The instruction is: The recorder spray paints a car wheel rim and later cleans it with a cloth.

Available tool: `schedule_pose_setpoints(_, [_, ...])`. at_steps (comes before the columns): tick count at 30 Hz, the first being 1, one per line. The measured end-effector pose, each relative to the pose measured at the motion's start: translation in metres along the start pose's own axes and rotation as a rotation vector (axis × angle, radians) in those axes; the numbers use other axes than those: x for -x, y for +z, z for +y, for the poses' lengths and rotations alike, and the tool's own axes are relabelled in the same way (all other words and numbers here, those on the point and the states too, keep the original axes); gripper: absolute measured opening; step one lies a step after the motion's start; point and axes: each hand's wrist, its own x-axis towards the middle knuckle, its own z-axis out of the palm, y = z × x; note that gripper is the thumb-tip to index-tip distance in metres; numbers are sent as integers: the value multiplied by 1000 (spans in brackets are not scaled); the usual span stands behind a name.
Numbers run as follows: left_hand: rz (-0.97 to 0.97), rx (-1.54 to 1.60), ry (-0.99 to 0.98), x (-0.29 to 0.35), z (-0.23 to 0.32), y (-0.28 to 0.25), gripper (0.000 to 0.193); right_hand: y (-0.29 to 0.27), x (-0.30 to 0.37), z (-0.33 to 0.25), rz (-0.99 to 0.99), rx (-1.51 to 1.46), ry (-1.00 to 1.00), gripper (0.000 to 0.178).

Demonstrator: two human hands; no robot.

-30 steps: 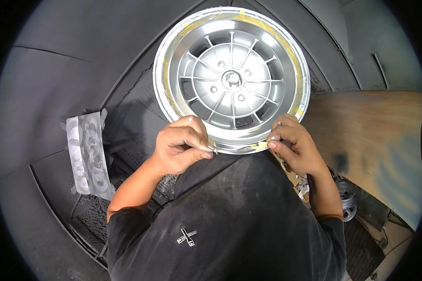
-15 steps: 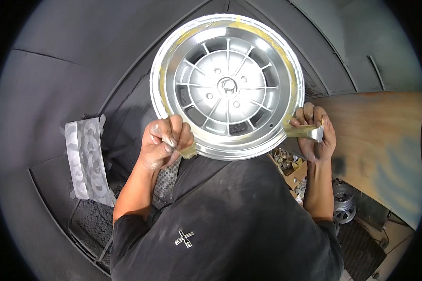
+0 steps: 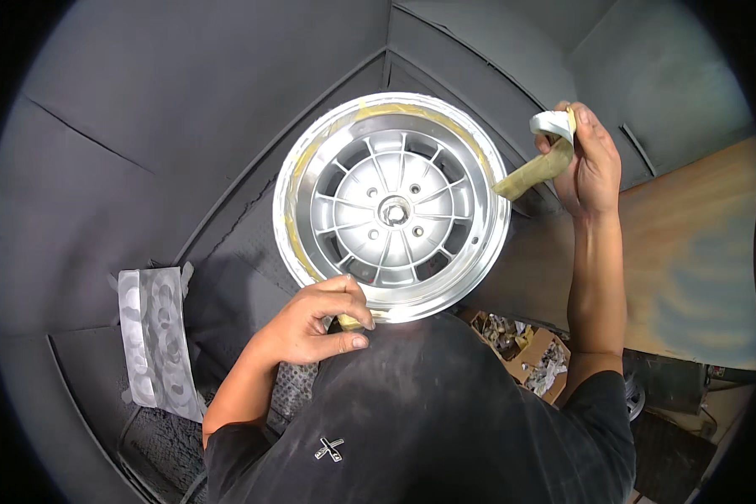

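A silver wheel rim [image 3: 412,298] faces up in front of me, with yellow masking tape [image 3: 301,231] along its inner lip on the far and left sides. My left hand [image 3: 319,323] has its fingers curled over the near left edge of the wheel. A short yellow tape piece [image 3: 350,322] shows between thumb and fingers there. My right hand [image 3: 595,164], raised past the wheel's right side, grips a tape roll [image 3: 553,123]. From that roll a yellowish strip [image 3: 533,175] reaches toward the wheel's right edge; whether it sticks there I cannot tell.
Dark grey walls [image 3: 185,109] surround the wheel. A grey-patterned sheet [image 3: 161,340] hangs at the left. Below right stands a cardboard box [image 3: 546,361] with scraps. A wooden panel [image 3: 689,260] runs along the right, with another wheel [image 3: 634,395] below it.
My right hand has moved up and away from the wheel with the roll, and the strip now shows longer. The left hand has shifted right along the near edge. The wheel sits lower in view.
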Motion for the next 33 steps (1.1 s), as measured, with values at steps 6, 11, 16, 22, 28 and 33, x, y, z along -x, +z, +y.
schedule_pose_setpoints(6, [-104,-69,-1,15,2,4,20,21,-12,-18,-15,14,-100,28])
schedule_pose_setpoints(11, [-69,19,4,14,-14,7,18,14,-13,-7,94,191,-10,26])
schedule_pose_setpoints(16, [-167,-95,76,-2,9,-14,17,15,-12,3,174,226,26,26])
schedule_pose_setpoints(22, [-13,-880,609,-71,76,-66,17,15,-2,-2,167,403,31,26])
schedule_pose_setpoints(28, [16,-650,182,-191,48,-20,54,39,-5,4,65,581,-36,26])
schedule_pose_setpoints(33, [171,-399,532,-268,-12,24,35,52,15,1,62,1051,-225,21])
